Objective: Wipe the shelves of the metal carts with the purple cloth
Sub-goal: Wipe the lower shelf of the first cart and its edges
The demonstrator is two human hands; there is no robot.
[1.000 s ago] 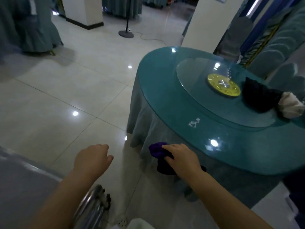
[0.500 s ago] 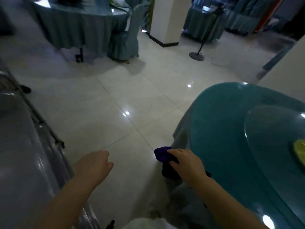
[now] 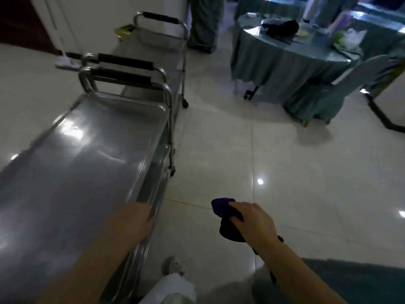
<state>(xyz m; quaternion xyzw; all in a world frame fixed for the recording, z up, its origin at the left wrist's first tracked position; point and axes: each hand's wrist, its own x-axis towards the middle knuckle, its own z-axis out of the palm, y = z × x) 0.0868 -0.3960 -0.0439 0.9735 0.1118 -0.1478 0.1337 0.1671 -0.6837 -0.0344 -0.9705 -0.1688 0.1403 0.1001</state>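
Note:
A metal cart with a shiny top shelf (image 3: 72, 163) fills the left side, its black-padded handles at the far end. A second metal cart (image 3: 157, 42) stands behind it by the wall. My right hand (image 3: 252, 222) grips the bunched purple cloth (image 3: 222, 208) in the air over the floor, to the right of the near cart. My left hand (image 3: 135, 218) hovers at the right rim of the near cart's top shelf, fingers loosely curled and holding nothing.
A round table with a teal cloth (image 3: 285, 55) and a covered chair (image 3: 324, 97) stand at the back right. A teal table edge (image 3: 361, 279) shows at the lower right. White tiled floor (image 3: 241, 150) lies between cart and tables.
The view has swung left from the round glass table to the metal carts. My right hand still carries the purple cloth, and my left hand has come over the near cart's rim.

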